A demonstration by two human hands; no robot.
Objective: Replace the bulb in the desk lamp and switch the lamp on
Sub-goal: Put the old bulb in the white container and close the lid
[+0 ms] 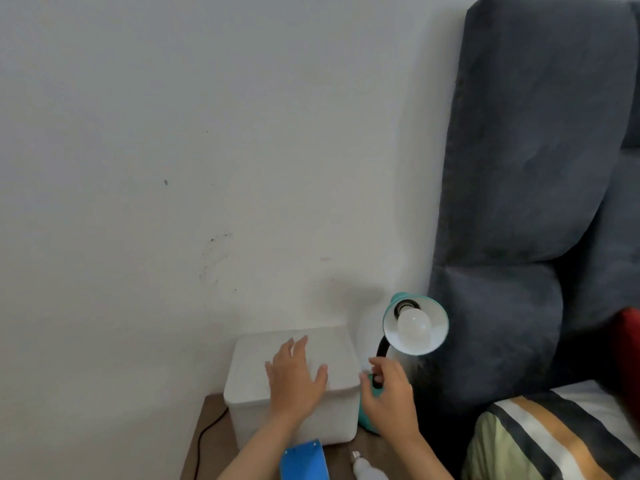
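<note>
Beside the grey upholstered headboard, on a small wooden tabletop, the head view shows a teal desk lamp with its shade tipped toward the camera and a white bulb seated in the socket, unlit. A second bulb lies on the tabletop at the frame's lower edge, next to a blue box.

The left hand lies flat, fingers spread and straight, on the lid of a white storage bin, gripping nothing. The right hand hovers at the lamp's base, fingers loosely curled around a dark knob or switch there; whether it is actually pinched I cannot tell.

Judging by the seated bulb and the spare lying loose, the step in hand looks like switching on. To do it well, steady the light base so it does not slide, press or turn the switch cleanly with thumb and forefinger, and keep the wrist clear of the gooseneck so the shade stays put.
</note>
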